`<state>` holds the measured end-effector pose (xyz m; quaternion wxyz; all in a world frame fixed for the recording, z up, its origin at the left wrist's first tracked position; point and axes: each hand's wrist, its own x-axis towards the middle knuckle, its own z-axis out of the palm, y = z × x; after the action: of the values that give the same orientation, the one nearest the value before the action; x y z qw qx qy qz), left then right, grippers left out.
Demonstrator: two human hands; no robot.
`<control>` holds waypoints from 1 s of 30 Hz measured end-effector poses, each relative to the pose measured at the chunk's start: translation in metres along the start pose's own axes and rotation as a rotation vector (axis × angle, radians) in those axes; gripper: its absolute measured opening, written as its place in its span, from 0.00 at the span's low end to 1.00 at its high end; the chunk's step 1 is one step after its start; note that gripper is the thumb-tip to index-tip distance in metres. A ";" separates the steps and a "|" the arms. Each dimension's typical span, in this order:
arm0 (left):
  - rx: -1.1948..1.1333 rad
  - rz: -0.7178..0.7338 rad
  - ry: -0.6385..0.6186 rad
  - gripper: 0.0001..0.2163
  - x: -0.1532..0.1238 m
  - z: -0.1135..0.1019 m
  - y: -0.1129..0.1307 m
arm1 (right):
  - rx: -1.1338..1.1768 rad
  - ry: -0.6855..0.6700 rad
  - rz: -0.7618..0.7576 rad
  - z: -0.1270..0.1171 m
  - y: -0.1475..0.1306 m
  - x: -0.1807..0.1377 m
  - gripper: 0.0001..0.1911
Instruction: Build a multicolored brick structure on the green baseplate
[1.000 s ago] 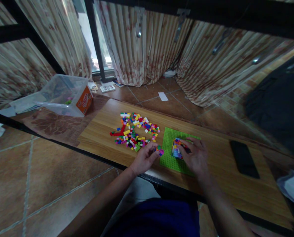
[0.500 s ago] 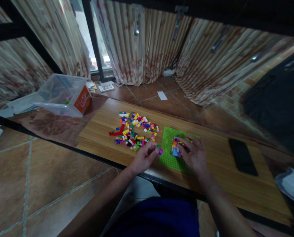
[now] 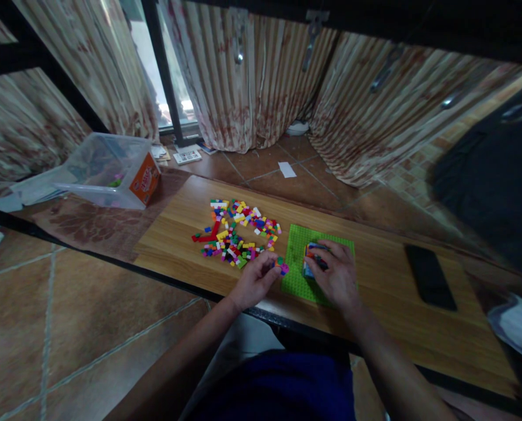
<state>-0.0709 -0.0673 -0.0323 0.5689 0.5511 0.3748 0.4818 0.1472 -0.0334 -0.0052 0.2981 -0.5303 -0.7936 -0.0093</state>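
Observation:
A green baseplate (image 3: 298,245) lies on the wooden table (image 3: 384,292) with a small multicoloured brick build (image 3: 310,257) standing on it. My right hand (image 3: 335,276) lies over that build, fingers curled on it. My left hand (image 3: 256,280) rests just left of the plate, fingers closed on a few small bricks (image 3: 282,267), pink and green among them. A heap of loose coloured bricks (image 3: 237,233) is spread on the table left of the plate, beyond my left hand.
A clear plastic tub (image 3: 112,169) with an orange label stands at the far left on a brown patterned mat. A black phone (image 3: 428,278) lies flat at the right. Curtains hang behind, over a tiled floor. A dark frame edges the table's front.
My right hand has shifted slightly left over the brick build and covers more of it. My left hand has stayed put with its bricks.

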 end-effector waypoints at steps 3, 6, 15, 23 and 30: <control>0.009 -0.003 0.001 0.11 0.000 0.000 0.000 | 0.013 -0.019 0.034 -0.002 -0.002 0.001 0.13; 0.025 -0.003 0.004 0.12 0.000 0.000 0.001 | 0.025 -0.041 0.046 -0.003 0.000 0.002 0.16; 0.033 0.004 0.010 0.12 0.001 0.001 0.003 | 0.111 0.060 0.176 -0.012 0.014 0.011 0.17; 0.041 -0.011 0.022 0.12 0.000 0.000 0.002 | 0.224 0.033 0.263 -0.016 0.014 0.016 0.16; 0.016 -0.007 0.020 0.12 0.001 0.001 0.003 | 0.099 -0.066 0.055 -0.013 0.018 0.018 0.16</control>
<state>-0.0701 -0.0674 -0.0289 0.5625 0.5495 0.3860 0.4824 0.1642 -0.0147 0.0084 0.2981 -0.5365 -0.7876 0.0557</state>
